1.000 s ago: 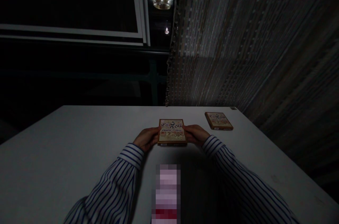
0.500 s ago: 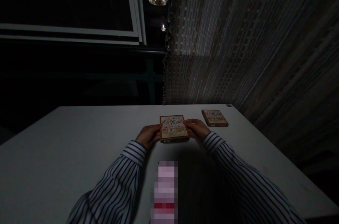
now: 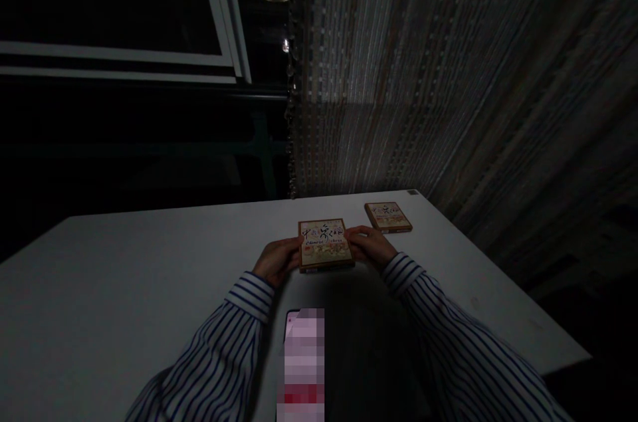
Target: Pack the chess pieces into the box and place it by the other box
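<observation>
A flat Chinese chess box [image 3: 326, 246] with a brown edge and a printed lid is held between my two hands, just over the white table [image 3: 174, 276]. My left hand [image 3: 277, 260] is closed on its left side. On the opposite side, my right hand [image 3: 371, 246] grips the edge with thumb on top and fingers curled. The undersides of both hands' fingers are partly hidden. A second, matching Chinese chess box [image 3: 389, 216] lies on the table beyond my right hand, apart from it.
Near the table's front lies a lit phone [image 3: 299, 355], its screen blurred out. A bead-string curtain [image 3: 379, 76] hangs behind the table and along the right. A pale-framed dark panel [image 3: 124, 63] stands at the back left. The room is dim.
My view has turned slightly to the right, so the table, second box and curtain sit further left. Both hands keep hold of the first box, which looks much the same.
</observation>
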`<state>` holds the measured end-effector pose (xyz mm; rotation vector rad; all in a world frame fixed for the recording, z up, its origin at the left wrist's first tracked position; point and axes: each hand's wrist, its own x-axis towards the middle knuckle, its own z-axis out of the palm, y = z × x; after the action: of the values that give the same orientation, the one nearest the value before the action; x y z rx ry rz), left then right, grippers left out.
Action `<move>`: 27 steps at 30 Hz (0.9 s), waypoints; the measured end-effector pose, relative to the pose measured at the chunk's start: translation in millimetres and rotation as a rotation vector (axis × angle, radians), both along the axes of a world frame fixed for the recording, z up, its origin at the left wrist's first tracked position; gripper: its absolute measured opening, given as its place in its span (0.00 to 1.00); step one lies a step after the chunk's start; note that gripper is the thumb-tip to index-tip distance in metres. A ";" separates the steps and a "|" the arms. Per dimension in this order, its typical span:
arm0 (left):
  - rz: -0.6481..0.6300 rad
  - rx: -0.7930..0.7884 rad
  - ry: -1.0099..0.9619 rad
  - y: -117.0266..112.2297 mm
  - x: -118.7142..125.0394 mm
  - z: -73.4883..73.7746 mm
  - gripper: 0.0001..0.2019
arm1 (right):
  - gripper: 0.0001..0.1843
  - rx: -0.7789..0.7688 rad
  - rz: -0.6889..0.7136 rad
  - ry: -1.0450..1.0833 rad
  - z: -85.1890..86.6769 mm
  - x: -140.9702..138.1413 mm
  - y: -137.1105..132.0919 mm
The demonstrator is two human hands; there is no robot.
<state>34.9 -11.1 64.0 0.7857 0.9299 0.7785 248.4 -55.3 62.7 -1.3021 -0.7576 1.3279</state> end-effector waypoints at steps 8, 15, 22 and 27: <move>-0.067 0.008 -0.004 -2.5 19.8 -1.7 0.10 | 0.08 -0.015 -0.048 0.005 0.1 17.3 -14.0; -0.095 0.008 0.040 -6.1 42.9 -1.2 0.11 | 0.07 -0.015 -0.095 0.000 4.6 37.9 -31.3; -0.142 0.026 0.048 -15.5 64.9 6.9 0.07 | 0.05 -0.021 -0.121 0.022 8.5 56.0 -47.3; -0.148 0.035 0.065 -23.2 75.8 9.5 0.09 | 0.04 -0.011 -0.139 0.014 7.0 65.7 -55.7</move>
<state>110.7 -34.3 73.5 0.9048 0.9071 0.6450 314.2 -110.9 69.8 -1.3285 -0.6389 1.2298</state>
